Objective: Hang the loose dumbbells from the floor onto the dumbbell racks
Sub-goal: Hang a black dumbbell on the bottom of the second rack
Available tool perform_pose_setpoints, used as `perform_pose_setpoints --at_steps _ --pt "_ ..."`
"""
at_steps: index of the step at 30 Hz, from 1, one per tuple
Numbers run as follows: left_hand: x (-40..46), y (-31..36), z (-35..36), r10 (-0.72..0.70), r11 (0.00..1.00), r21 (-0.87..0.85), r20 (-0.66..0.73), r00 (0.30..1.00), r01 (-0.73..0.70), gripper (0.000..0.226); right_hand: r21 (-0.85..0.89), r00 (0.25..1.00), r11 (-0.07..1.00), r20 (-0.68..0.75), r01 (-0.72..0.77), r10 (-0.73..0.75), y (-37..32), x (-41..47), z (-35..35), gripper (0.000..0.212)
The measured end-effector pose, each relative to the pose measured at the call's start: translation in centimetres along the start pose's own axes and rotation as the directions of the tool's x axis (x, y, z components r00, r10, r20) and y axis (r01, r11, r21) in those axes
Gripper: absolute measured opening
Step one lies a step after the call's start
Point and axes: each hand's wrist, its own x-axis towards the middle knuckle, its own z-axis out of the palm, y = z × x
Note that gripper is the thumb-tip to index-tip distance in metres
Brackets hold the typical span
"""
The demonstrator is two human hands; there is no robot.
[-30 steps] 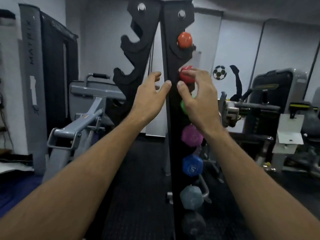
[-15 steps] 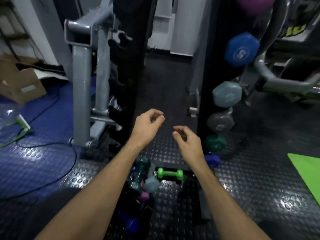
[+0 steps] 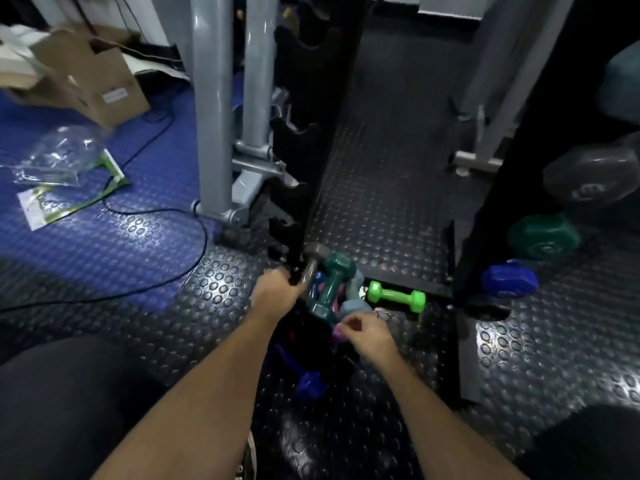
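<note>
Several loose dumbbells lie heaped on the floor at the foot of the black rack's left upright. My left hand grips the handle of a grey dumbbell at the top of the heap. Beside it lie a teal dumbbell, a pale grey-blue one, a pink one and a blue one. A bright green dumbbell lies apart to the right. My right hand hovers with loosely curled fingers at the pink dumbbell, holding nothing.
The rack's right upright carries a grey dumbbell, a dark green one and a blue one. A grey machine frame stands left of the rack. A cardboard box, plastic wrapping and a black cable lie on the blue floor.
My view dropped from the upper rack to the floor. Both hands came down to the heap, and the left hand took hold of the grey dumbbell's handle.
</note>
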Motion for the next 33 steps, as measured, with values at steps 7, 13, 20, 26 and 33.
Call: perform_pose_setpoints --at_steps 7,13,20,26,33 --pt "2.5 -4.6 3.4 -0.118 0.993 0.035 0.217 0.969 0.113 0.122 -0.310 0.994 0.947 0.095 0.088 -0.062 0.5 -0.4 5.0 0.053" --pt "2.1 -3.2 2.8 -0.105 0.988 0.138 0.271 0.957 0.070 0.071 -0.474 0.996 0.877 0.016 0.081 -0.083 1.3 -0.2 7.9 0.045" --pt "0.9 -3.6 2.1 -0.038 0.997 -0.053 0.370 0.928 0.062 0.071 -0.397 0.991 0.910 -0.014 0.117 -0.134 1.6 -0.3 5.7 0.054" --pt "1.2 -1.7 -2.4 -0.030 0.962 -0.206 0.572 0.820 0.179 0.046 -0.553 0.956 0.783 0.105 0.286 -0.274 -3.3 0.7 -1.2 0.043" --pt "1.1 1.2 -9.7 0.011 1.000 0.007 0.621 0.784 -0.019 0.086 -0.620 0.907 0.667 0.346 0.413 -0.240 -11.4 2.8 -7.3 0.031"
